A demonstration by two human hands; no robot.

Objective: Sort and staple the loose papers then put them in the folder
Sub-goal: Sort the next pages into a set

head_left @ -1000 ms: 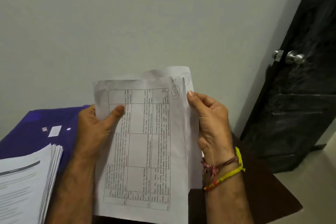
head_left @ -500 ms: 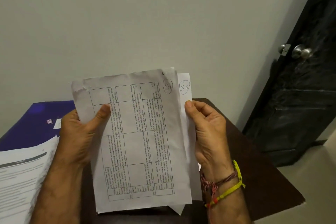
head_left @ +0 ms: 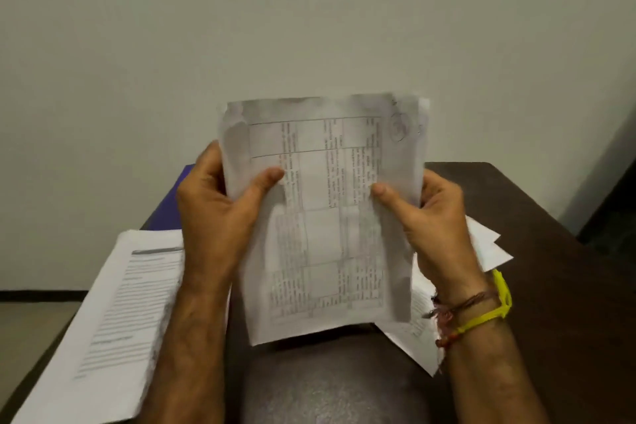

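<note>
Here both hands (head_left: 220, 217) (head_left: 437, 217) pinch papers (head_left: 323, 234) (edges aligned).

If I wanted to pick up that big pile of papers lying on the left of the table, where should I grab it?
Probably by the long right edge of the stack, coming in from the side with fingers under and thumb on top. It lies flat on the table, many sheets deep, so a pinch from above would likely lift only the top pages. The left hand sits nearest, though it now holds the table-printed sheets.

Left hand (head_left: 220, 203) and right hand (head_left: 426, 213) raised side by side, thumbs forward, fingers curled in a pinch.
</note>
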